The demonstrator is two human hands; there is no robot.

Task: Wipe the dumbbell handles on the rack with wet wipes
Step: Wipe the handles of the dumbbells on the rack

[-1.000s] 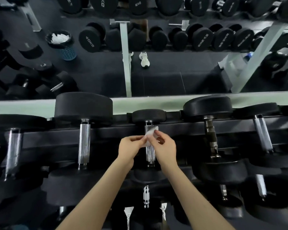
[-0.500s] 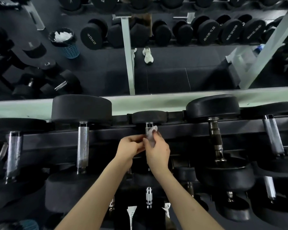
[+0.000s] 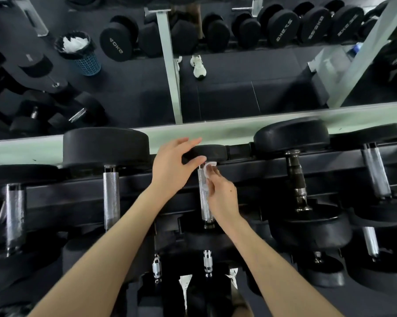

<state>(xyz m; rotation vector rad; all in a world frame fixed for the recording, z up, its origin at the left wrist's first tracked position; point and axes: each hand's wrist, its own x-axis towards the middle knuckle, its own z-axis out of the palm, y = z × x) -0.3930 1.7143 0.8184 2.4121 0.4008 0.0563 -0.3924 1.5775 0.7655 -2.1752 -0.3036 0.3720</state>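
Left hand (image 3: 173, 167): your fingers lie straight across the small dumbbell head (image 3: 212, 152), thumb at its near face, likely to stop the weight rolling.
Right hand (image 3: 221, 194): your fingertips pinch the wet wipe (image 3: 208, 167) against the handle (image 3: 203, 202).
Wipe position: bunched small at the top end of the handle, just under the head, centre of the frame.
Handle lie: it runs up the frame across the rack (image 3: 250, 171). Its knurled surface probably calls for that firm pinch.
Likely stroke: down toward the lower frame.
Neighbouring handles (image 3: 111, 197): left and right of centre, away from your hands.
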